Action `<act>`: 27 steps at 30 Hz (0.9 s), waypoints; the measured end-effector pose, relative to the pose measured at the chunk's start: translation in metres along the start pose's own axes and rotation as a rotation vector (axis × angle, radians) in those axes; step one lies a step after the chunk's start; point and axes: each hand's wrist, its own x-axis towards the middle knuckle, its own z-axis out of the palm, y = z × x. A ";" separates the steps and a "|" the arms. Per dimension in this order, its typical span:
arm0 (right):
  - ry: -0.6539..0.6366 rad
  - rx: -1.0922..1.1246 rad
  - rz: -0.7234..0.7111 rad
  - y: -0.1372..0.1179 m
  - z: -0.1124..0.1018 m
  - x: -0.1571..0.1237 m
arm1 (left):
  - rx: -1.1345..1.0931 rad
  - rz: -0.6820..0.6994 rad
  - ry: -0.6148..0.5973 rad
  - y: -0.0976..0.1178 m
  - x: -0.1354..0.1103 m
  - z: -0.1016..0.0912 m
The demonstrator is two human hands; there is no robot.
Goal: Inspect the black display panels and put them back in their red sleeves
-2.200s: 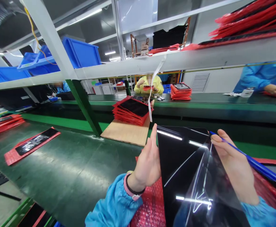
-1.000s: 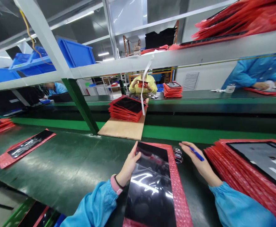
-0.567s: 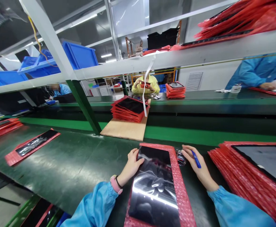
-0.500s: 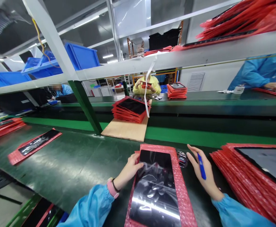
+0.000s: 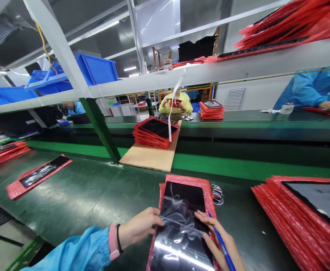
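Observation:
A black glass screen panel (image 5: 183, 199) lies on a red bubble-wrap bag (image 5: 210, 190) in front of me. Wrinkled clear film (image 5: 178, 218) covers part of its glossy face, and a crease in the film runs between my two hands. At the panel's left edge, my left hand (image 5: 142, 226) has its fingers closed on the film's edge. My right hand (image 5: 221, 244) rests its fingertips on the panel's right side, with a slim blue pen-like tool (image 5: 222, 244) tucked between its fingers. The tool's tip is not clearly visible.
A stack of red bubble bags (image 5: 289, 218) with a panel on top stands at right. Small metal clips (image 5: 217, 194) lie beside the panel. Another bagged panel (image 5: 44, 171) is at left. Behind, a red stack (image 5: 145, 137) sits on a wooden board (image 5: 145, 160), near a green post (image 5: 99, 130).
My right hand has moved left from above the table onto the panel, carrying the blue tool. My left hand has slid down along the panel's left edge and closed on the film.

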 end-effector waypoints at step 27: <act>0.162 0.514 0.350 -0.022 -0.020 0.002 | 0.015 0.300 0.351 -0.008 -0.003 -0.137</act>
